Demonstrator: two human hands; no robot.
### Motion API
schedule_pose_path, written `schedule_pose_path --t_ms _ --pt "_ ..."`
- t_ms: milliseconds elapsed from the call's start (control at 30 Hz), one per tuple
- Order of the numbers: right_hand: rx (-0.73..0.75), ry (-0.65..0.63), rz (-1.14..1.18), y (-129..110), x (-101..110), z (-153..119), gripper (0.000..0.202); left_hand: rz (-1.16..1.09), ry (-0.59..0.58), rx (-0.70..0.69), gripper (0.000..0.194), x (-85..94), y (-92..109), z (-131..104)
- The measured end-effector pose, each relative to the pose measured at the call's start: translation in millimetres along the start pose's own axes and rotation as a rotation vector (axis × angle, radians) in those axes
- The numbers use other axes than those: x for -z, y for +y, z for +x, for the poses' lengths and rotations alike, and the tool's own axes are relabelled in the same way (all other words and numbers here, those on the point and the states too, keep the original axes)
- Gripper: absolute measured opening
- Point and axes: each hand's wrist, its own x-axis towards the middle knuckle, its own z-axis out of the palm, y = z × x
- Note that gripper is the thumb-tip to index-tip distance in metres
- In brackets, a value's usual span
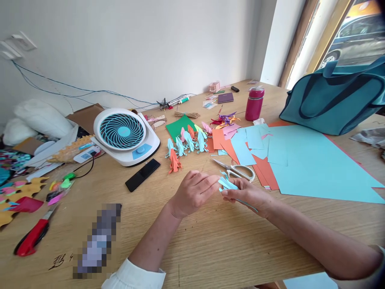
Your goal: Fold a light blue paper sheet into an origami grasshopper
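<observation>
Both of my hands meet over the wooden table on a small folded piece of light blue paper. My left hand pinches its left end with the fingertips. My right hand grips its right side from below. White-handled scissors lie just beyond my right hand. A cluster of finished folded paper figures, light blue, orange and pink, stands further back.
Large light blue and orange paper sheets cover the right side. A white and blue desk fan, a black phone, a red cutter, a pink bottle and a teal bag stand around.
</observation>
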Motion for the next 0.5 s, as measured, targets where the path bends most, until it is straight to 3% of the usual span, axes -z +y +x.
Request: schedule_pose_path --t_ms 500 --pt "0.034 -0.012 -0.019 -4.8 -1.3 -2.0 0.041 -0.122 0.015 0.051 0.019 1.6 1.2 1.8"
